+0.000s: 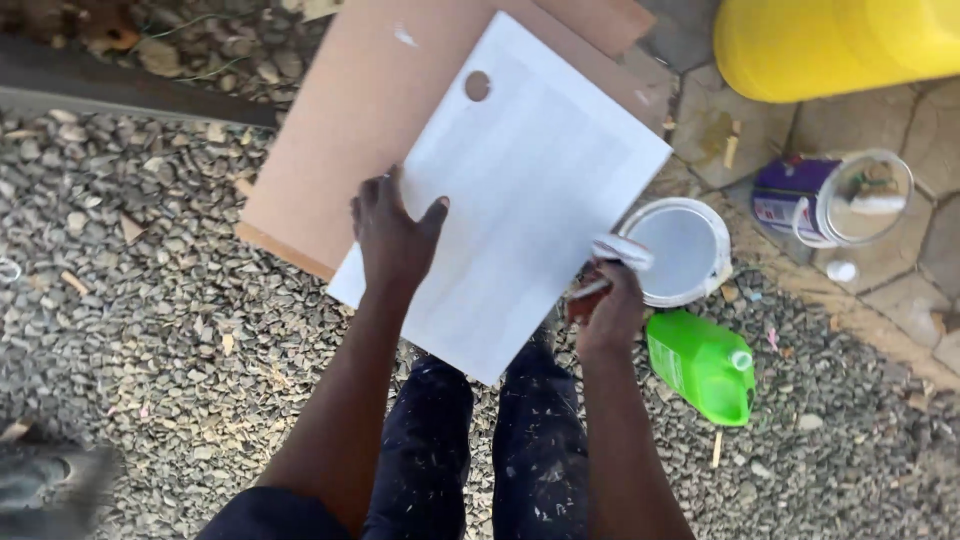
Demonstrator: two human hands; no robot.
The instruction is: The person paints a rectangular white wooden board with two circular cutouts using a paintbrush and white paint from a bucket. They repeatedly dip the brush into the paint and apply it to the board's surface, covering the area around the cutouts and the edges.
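my left hand [393, 235] lies flat with fingers spread on the near-left edge of the white board [520, 190], pinning it on the brown board [350, 110] underneath; my right hand [612, 312] is closed round a paintbrush [615, 255], white-loaded bristles just off the board's right edge and over the rim of the open paint tin [690, 250]. the white board runs long from near me up and away, tilted a bit right, so the brush hand is nearer its right edge. its face is evenly white with faint streaks and a round hole [477, 85] near the far corner; a green jug [705, 365] lies on the gravel [150, 320] beside the tin.
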